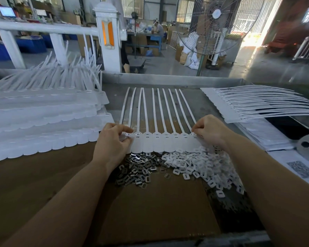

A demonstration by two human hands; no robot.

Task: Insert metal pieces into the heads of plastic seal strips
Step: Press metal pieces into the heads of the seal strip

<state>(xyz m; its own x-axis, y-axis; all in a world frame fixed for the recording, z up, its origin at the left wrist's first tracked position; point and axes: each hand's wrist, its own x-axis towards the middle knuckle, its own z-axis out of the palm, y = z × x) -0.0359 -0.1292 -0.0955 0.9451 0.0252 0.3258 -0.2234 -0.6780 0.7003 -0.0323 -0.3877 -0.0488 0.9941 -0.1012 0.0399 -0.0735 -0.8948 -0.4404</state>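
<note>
Left hand (114, 139) pinches a metal piece (128, 134) at the leftmost head of the strip row (161, 141); right hand (210, 130) pinches the rightmost head. Strips run away from the person; metal pile (139, 168) lies just below the row, nearer the left hand.

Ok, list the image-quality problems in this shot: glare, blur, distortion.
Head view: the doorway at upper right is blown out by daylight; wide-angle distortion bows the white rail and leans the post; the stacked seal strips on the left look soft and smeared; both hands, left and right, stay fairly sharp.
</note>
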